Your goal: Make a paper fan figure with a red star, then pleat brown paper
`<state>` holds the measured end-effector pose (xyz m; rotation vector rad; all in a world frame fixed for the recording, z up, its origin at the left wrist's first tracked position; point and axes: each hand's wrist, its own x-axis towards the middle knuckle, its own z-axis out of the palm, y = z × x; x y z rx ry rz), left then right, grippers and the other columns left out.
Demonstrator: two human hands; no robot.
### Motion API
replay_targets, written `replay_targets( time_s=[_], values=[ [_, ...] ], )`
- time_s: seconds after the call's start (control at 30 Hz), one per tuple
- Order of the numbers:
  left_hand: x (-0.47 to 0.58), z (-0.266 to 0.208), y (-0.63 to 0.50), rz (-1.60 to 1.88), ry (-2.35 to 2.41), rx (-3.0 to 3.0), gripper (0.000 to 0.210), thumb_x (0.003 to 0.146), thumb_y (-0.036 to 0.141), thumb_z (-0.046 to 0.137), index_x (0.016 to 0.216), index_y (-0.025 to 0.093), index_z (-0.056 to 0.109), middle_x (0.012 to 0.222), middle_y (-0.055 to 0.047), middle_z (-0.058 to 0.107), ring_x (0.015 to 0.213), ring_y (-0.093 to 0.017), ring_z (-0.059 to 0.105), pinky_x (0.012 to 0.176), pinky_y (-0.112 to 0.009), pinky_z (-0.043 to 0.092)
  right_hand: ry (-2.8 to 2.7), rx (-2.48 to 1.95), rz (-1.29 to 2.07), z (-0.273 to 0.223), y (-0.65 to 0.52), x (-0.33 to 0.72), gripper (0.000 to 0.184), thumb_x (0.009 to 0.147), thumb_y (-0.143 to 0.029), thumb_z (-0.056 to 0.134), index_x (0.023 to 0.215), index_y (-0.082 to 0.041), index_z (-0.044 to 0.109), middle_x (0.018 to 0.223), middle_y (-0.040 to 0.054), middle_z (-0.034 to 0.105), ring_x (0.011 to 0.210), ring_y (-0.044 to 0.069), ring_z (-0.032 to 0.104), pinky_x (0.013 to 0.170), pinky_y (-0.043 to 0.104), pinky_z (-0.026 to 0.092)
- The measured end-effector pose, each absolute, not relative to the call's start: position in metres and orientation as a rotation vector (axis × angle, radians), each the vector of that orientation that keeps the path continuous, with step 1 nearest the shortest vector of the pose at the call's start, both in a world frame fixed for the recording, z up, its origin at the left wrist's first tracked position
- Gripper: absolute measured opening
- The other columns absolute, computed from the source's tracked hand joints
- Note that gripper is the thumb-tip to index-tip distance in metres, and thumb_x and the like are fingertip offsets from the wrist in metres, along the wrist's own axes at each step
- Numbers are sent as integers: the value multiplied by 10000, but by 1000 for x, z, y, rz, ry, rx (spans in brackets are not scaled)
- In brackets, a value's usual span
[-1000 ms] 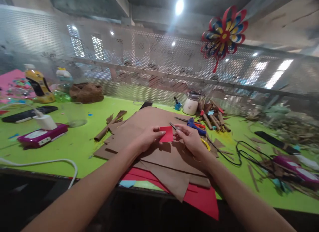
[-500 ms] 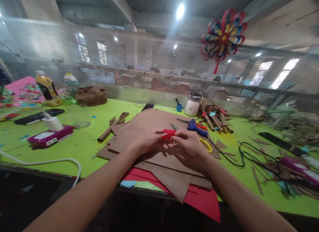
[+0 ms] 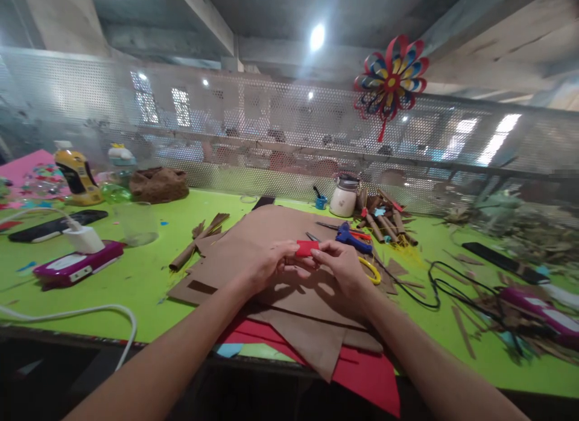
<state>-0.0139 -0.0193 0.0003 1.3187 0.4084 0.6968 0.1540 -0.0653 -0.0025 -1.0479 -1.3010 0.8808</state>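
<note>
A small red paper piece is pinched between my two hands above a stack of brown paper sheets. The fingers of my left hand close on its left end. My right hand grips its right end with thumb and fingertips. Just beyond my right hand lie a blue-handled glue gun and scissors, whose yellow handle shows beside the wrist. Larger red paper sticks out under the brown sheets at the table's front edge.
Rolled brown paper bundles lie at the back right near a white jar. A purple power strip with a white plug stands at left. A black cable curls at right. A perforated screen borders the table's back.
The red paper has turned in my fingers and looks shorter and squarer than before. Both hands still hold it. The whole view has shifted slightly.
</note>
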Motion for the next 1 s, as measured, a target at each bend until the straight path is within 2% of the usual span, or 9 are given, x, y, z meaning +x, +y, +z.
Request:
replay_targets(
  time_s=[0.17, 0.43, 0.83, 1.0],
  values=[
    [-10, 1, -24, 752, 611, 1379, 297, 780, 341, 623, 959, 104, 619, 802, -103, 682, 693, -154, 640, 627, -269, 516, -1284, -1037, 903, -5, -65, 152, 204, 664, -331, 689, 634, -147, 607, 556, -2, 594, 514, 112, 505, 528, 249, 390],
    [-8, 3, -26, 754, 642, 1393, 290, 798, 331, 605, 985, 110, 621, 726, -71, 668, 596, -129, 626, 519, -227, 507, -1307, -1042, 854, -8, -66, 151, 202, 696, -336, 664, 663, -144, 606, 559, -5, 571, 528, 115, 506, 536, 254, 389],
    [-8, 3, -25, 734, 624, 1379, 243, 801, 307, 602, 935, 105, 619, 711, -65, 675, 541, -109, 611, 530, -231, 509, -1272, -1006, 875, -6, -65, 148, 184, 689, -309, 676, 710, -159, 572, 584, -25, 557, 528, 107, 499, 527, 245, 392],
    [-8, 2, -23, 734, 623, 1388, 278, 789, 332, 613, 944, 102, 615, 719, -76, 677, 529, -118, 608, 511, -241, 507, -1237, -970, 886, -6, -65, 149, 260, 671, -301, 694, 857, -180, 558, 643, -30, 578, 556, 117, 525, 537, 251, 408]
  ],
)
